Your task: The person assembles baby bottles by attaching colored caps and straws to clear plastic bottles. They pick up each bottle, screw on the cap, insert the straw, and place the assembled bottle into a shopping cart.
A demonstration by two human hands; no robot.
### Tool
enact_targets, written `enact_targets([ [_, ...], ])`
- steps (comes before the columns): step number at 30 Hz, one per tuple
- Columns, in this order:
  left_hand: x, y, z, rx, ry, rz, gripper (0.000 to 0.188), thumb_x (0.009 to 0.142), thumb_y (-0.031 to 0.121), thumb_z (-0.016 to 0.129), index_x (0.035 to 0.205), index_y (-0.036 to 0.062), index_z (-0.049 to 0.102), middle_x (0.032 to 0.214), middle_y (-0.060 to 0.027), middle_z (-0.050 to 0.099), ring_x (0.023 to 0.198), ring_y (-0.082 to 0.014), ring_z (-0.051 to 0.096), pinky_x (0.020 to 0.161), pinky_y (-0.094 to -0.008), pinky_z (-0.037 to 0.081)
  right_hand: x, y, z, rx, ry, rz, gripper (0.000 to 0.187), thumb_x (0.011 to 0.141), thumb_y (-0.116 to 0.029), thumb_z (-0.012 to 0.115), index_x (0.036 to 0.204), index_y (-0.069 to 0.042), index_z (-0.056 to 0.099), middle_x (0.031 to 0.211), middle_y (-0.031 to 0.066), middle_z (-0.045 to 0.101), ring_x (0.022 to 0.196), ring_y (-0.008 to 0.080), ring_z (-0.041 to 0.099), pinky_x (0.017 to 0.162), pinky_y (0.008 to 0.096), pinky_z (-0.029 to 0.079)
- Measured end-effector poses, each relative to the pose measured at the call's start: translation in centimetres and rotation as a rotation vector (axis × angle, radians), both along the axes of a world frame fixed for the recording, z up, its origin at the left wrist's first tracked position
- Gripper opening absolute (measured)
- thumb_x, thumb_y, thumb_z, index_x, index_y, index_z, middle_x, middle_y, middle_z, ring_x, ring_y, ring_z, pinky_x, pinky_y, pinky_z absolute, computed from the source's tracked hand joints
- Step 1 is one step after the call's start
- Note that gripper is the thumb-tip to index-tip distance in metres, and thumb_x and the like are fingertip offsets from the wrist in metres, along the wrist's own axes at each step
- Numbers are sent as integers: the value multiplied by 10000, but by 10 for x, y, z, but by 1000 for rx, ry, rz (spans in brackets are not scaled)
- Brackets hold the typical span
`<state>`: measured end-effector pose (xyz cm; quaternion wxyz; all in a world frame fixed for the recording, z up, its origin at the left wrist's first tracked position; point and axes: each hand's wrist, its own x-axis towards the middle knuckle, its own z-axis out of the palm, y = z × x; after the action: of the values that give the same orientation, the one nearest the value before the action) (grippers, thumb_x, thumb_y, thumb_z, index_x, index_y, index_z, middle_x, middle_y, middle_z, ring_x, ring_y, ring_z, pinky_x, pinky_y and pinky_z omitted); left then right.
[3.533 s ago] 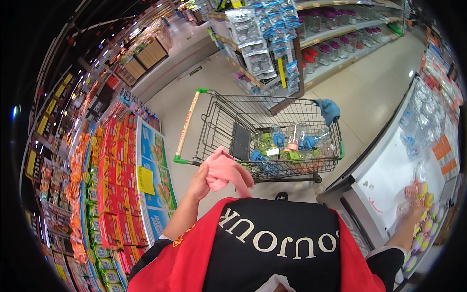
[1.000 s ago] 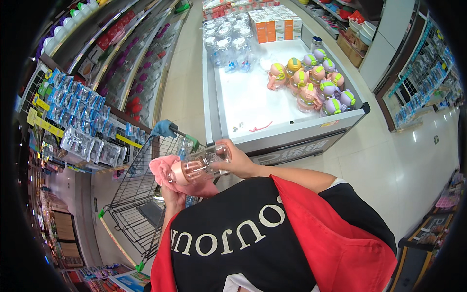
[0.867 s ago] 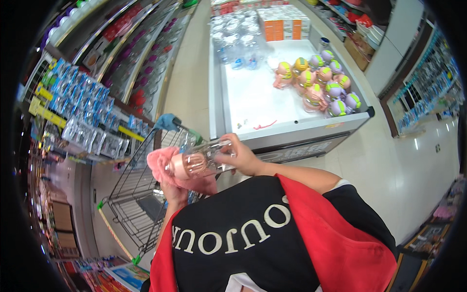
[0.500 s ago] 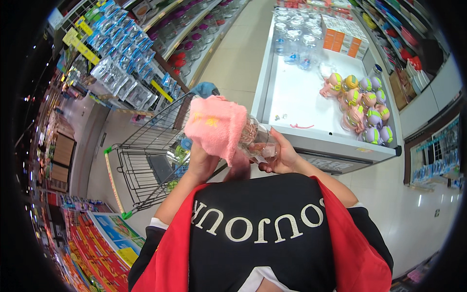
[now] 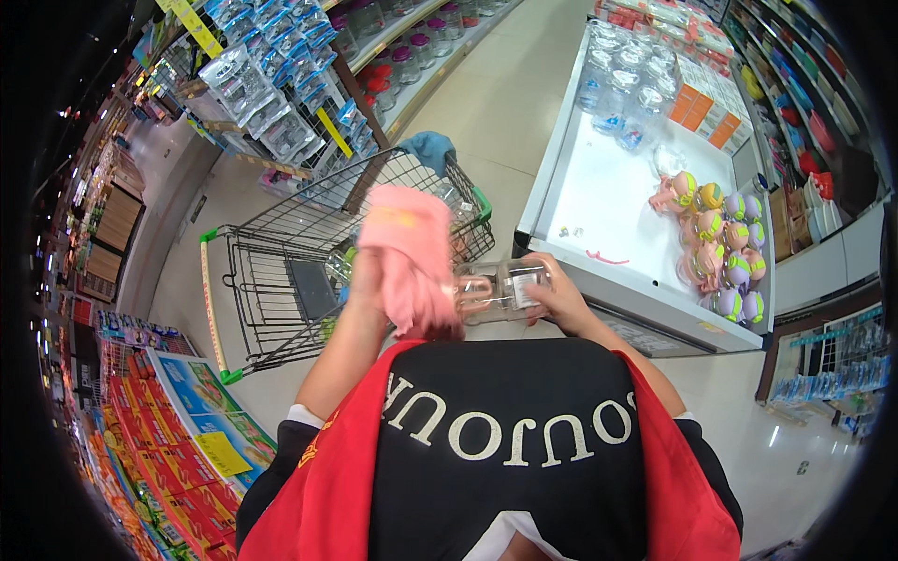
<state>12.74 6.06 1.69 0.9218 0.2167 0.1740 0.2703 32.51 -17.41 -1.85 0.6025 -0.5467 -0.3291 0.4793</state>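
Note:
My left hand (image 5: 369, 279) grips a pink cloth towel (image 5: 409, 266), which hangs in folds in front of my chest and is partly smeared by motion. In my right hand (image 5: 554, 297) is a clear jar (image 5: 496, 288), lying on its side with a pale label near the hand. The fingers wrap round the label end of the jar. Its other end meets the towel, and whether the cloth goes inside it I cannot tell.
Beyond my left hand stands a wire shopping cart (image 5: 281, 280) with a blue cloth (image 5: 428, 150) over its far rim. To the right, a white display bin (image 5: 589, 201) holds clear bottles (image 5: 625, 89), orange-and-white boxes (image 5: 706, 107) and pink and purple round-topped items (image 5: 718, 243). Shelves line both sides.
The towel has dropped lower and now hangs in folds. My right hand and the jar have shifted slightly right, the jar turning more level. The whole view has turned a little.

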Motion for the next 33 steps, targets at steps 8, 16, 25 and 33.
enact_targets([
  [8,-36,51,30,458,-21,216,415,1006,301,451,1310,20,473,1225,-134,561,1029,-238,585,963,-376,465,7,47,-21,64,756,55,664,950,-603,319,1380,-120,468,1064,142,652,771,286,642,533,328,497],
  [16,0,57,71,459,97,-124,291,982,167,537,1233,19,525,1136,-71,588,961,-150,579,888,-294,483,-16,114,2,177,434,-105,682,890,-501,599,1386,-89,378,1145,111,587,870,194,620,570,285,503],
  [25,-9,114,34,412,-127,62,286,939,178,622,1169,37,526,1103,-68,579,996,-172,591,869,-309,512,-43,168,17,237,36,-260,814,787,-327,707,1425,-73,269,1216,110,505,1064,187,549,881,323,473],
  [33,-31,159,41,589,-83,-10,420,839,115,673,1214,54,495,1149,-79,551,1089,-183,546,964,-330,456,-72,205,11,414,-164,-318,974,732,-417,806,1426,-55,227,1262,110,449,1174,225,486,990,376,413],
])
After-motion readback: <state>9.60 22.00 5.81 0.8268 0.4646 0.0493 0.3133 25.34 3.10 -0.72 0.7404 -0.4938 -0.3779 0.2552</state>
